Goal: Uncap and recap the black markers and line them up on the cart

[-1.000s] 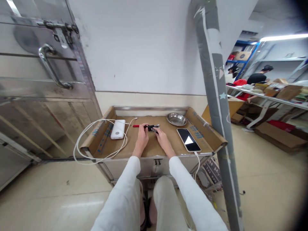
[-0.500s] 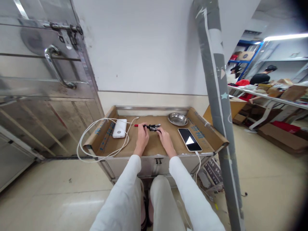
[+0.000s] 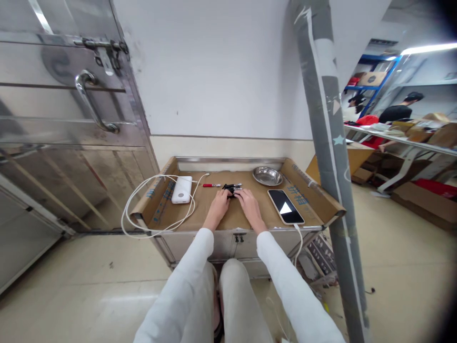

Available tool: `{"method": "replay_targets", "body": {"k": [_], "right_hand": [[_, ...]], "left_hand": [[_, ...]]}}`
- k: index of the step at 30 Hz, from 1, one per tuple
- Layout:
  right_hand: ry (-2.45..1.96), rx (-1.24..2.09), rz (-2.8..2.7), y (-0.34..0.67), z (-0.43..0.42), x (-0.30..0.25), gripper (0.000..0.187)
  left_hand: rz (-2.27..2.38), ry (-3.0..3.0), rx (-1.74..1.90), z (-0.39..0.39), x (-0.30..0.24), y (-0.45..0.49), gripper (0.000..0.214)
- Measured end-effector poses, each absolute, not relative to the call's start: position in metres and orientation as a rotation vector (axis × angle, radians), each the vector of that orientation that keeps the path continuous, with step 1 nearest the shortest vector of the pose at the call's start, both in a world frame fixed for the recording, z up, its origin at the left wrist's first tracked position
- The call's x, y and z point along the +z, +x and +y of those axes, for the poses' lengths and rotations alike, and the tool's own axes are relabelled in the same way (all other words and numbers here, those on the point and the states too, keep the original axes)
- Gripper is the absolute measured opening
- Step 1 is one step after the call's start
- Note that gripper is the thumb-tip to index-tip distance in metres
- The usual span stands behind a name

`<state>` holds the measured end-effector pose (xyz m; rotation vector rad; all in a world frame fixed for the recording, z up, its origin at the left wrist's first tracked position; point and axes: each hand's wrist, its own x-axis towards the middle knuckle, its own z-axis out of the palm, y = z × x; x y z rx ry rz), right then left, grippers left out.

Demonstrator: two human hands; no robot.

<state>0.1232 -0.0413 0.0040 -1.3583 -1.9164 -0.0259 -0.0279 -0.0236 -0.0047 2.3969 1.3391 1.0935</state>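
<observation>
Several black pens (image 3: 232, 186) with clear or silvery ends lie bunched on the cardboard-covered top, between my two hands. My left hand (image 3: 219, 206) has its fingers curled round the left end of the bunch. From the other side, my right hand (image 3: 249, 204) grips the right end. My fingers partly hide the pens, so which ones each hand grips is unclear. A red pen (image 3: 211, 185) with a clear end lies by itself, just beyond my left fingertips.
Left of my hands are a white power bank (image 3: 182, 189) and a looped white cable (image 3: 127, 209). A shallow metal bowl (image 3: 267, 176) stands at the back right, with a plugged-in phone (image 3: 285, 207) before it. A grey wrapped pole (image 3: 330, 124) leans beside the cabinet.
The red pen now lies apart on the left, out of my left hand. Both hands have come closer together around the black pens. The view has shifted slightly.
</observation>
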Motion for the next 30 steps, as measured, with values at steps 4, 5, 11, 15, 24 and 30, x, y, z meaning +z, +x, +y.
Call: {"method": "replay_targets", "body": {"k": [4,5,11,15,24,30], "right_hand": [[-1.283,0.122,-1.987,0.1222,-0.0351,-0.0011,0.021],[-1.287,0.142,-1.978,0.1224,-0.0339,-0.0024,0.021],[-1.357,0.137,-1.911,0.1230,-0.0346,-0.0032,0.012],[-1.375,0.087,-1.955,0.1229,-0.0360,-0.0018,0.013],[-1.500,-0.068,-1.956,0.1215,-0.0382,0.0006,0.017],[-1.521,-0.077,-1.900,0.1219,-0.0384,0.0005,0.022]], "left_hand": [[1.443,2.281,1.156,-0.0236,-0.0076,-0.0261,0.020],[1.464,2.257,1.163,-0.0244,-0.0073,-0.0254,0.020],[1.530,2.233,1.212,-0.0288,-0.0036,-0.0244,0.022],[1.394,2.359,1.191,-0.0277,-0.0052,-0.0252,0.014],[1.431,2.417,1.126,-0.0198,-0.0077,-0.0251,0.005],[1.597,2.388,1.100,-0.0259,0.0001,-0.0252,0.005]]}}
